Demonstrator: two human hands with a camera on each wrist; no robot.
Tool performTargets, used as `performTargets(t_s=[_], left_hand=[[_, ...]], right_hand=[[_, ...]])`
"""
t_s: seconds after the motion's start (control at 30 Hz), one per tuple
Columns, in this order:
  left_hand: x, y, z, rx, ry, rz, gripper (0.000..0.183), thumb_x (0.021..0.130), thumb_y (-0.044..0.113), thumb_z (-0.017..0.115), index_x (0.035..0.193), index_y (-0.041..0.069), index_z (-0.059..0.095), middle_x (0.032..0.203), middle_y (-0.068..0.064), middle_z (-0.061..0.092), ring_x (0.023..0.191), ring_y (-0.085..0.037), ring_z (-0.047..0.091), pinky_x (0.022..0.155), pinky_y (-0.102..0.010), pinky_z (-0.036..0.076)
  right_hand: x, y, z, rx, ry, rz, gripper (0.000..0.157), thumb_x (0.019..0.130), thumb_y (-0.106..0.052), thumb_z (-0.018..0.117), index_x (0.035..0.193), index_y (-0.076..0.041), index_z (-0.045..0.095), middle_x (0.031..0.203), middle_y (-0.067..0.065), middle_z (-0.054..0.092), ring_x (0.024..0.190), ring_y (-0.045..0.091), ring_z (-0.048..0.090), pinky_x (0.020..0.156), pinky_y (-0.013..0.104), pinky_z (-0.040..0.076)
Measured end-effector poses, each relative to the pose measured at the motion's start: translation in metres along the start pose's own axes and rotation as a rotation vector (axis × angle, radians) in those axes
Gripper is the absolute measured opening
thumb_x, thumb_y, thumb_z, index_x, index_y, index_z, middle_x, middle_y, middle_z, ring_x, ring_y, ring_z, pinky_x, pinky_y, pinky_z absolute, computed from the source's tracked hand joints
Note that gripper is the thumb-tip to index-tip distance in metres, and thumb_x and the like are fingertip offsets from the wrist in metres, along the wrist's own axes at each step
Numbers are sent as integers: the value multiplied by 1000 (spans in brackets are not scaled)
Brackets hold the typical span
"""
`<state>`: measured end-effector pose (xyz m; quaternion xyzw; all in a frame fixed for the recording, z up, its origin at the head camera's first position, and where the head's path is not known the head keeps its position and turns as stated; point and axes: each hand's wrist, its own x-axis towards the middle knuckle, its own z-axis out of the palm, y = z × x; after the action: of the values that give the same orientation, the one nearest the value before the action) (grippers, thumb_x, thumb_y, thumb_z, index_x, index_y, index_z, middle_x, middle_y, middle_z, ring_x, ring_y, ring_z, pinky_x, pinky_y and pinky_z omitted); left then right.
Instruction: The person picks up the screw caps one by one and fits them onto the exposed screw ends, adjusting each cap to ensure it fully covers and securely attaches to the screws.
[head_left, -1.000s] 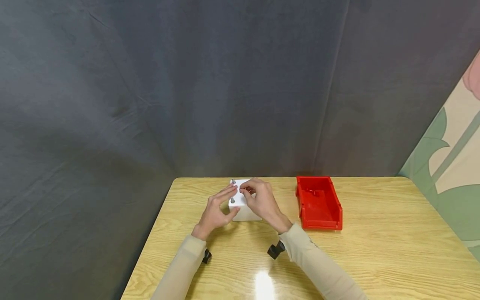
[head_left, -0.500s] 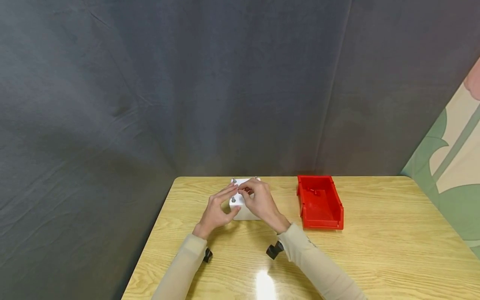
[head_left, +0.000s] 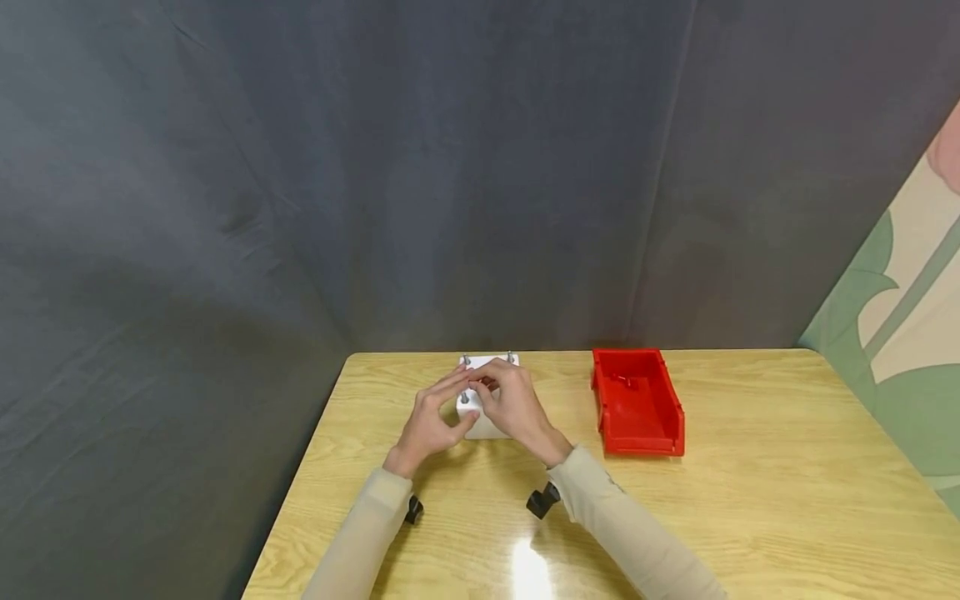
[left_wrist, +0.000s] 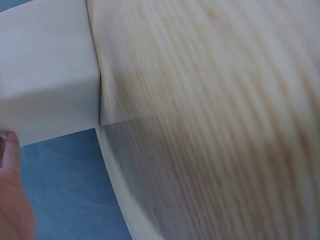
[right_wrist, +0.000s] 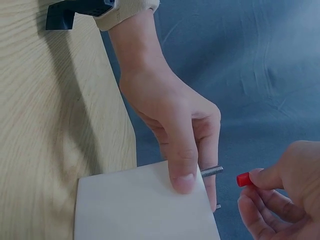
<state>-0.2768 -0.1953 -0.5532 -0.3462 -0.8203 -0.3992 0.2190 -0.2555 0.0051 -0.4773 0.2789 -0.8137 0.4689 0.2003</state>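
Observation:
A white block (head_left: pixel 486 427) stands on the table with threaded metal studs (head_left: pixel 464 398) rising from its top. My left hand (head_left: pixel 430 423) holds its left side, thumb on the front face and fingers reaching over the top. My right hand (head_left: pixel 516 403) is above the block; the right wrist view shows it pinching a small red cap (right_wrist: pixel 243 179) between thumb and fingers. That cap is a short gap from the end of the nearest stud (right_wrist: pixel 211 171), not touching it. My right hand hides part of the block's top in the head view.
To the right, a red open-front bin (head_left: pixel 637 417) holds a few small red pieces (head_left: pixel 626 382) near its back. Wood-grain table (head_left: pixel 750 467) surrounds the block, and a dark curtain (head_left: pixel 487 167) hangs behind. Black wrist cameras (head_left: pixel 543 500) sit under both forearms.
My right hand has shifted slightly left over the block, towards the near-left stud, and the far-right stud has come into view. My left hand stays in place.

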Motion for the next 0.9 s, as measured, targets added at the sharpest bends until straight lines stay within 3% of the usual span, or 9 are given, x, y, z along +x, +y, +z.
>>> performTargets(t_s=[0.47, 0.9], left_hand=[[2, 2, 1, 17, 23, 40, 51, 85, 13, 83, 135, 6, 73, 147, -15, 66, 143, -38, 58, 122, -47, 48], [2, 2, 1, 31, 26, 37, 50, 86, 11, 81, 134, 7, 74, 146, -15, 67, 142, -40, 59, 121, -49, 50]], right_hand=[[-1, 0, 7, 2, -29, -5, 10, 94, 6, 75, 103, 3, 80, 96, 14, 77, 81, 21, 76, 73, 28, 68], [-2, 3, 9, 1, -55, -8, 9, 96, 3, 74, 102, 1, 81, 95, 10, 77, 82, 20, 76, 73, 26, 67]])
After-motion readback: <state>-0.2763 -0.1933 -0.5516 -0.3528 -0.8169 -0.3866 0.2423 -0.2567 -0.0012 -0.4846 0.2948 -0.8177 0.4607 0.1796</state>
